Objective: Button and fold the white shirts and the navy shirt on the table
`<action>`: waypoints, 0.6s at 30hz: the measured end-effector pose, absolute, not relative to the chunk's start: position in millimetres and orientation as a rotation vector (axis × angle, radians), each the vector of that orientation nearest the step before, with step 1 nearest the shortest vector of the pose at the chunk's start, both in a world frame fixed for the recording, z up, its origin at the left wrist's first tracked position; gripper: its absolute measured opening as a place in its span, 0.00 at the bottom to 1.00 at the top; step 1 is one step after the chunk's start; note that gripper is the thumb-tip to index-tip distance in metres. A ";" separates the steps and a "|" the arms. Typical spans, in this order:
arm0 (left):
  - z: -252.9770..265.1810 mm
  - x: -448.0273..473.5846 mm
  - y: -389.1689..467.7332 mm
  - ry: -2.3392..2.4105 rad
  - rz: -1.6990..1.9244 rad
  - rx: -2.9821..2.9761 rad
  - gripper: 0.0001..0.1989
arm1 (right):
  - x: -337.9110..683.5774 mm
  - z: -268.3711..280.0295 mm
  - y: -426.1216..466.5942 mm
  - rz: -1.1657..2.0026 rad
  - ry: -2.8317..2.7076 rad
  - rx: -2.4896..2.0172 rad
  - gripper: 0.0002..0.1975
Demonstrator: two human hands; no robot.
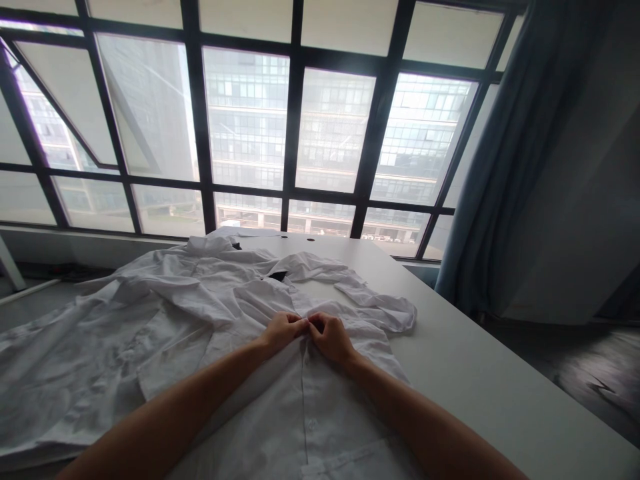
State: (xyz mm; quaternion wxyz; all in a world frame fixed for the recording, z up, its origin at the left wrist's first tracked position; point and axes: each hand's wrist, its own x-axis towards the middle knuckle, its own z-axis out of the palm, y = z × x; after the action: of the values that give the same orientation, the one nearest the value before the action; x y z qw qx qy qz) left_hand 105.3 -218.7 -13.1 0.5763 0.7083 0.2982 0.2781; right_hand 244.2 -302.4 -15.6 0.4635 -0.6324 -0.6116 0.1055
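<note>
A white button-up garment (270, 413) lies on the table with its front placket running toward me. At the placket, my left hand (286, 330) pinches the fabric edge from the left. Right against it, my right hand (331, 337) pinches the same edge from the other side, and the fingertips of both hands meet. What sits between the fingertips is too small to make out. Below the hands a button shows on the placket. One sleeve (395, 312) stretches out to the right. A dark patch (277, 275) shows near the collar.
More white garments (100, 353) lie crumpled to the left. The white table (475, 393) has its right edge running diagonally. Beyond it stand a black-framed window (295, 133) and a blue-grey curtain (505, 167). A pale blurred item (605, 373) lies at the far right.
</note>
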 end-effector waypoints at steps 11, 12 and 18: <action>-10.1 101.8 -219.7 0.737 0.655 1.726 0.21 | 248.8 -22.9 -297.2 0.402 -1.458 -1.418 0.09; -10.3 101.5 -219.3 0.739 0.660 1.764 0.21 | 249.7 -24.7 -296.0 0.421 -1.446 -1.411 0.09; -9.7 100.8 -219.1 0.753 0.666 1.897 0.19 | 253.8 -33.4 -290.6 0.462 -1.410 -1.398 0.11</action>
State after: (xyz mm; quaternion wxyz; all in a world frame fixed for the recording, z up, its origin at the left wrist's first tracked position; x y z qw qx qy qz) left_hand 100.8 -219.1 -9.7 0.4770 0.7767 0.3082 0.2726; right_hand 253.8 -290.6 -33.4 0.5237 -0.5841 -0.5892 0.1932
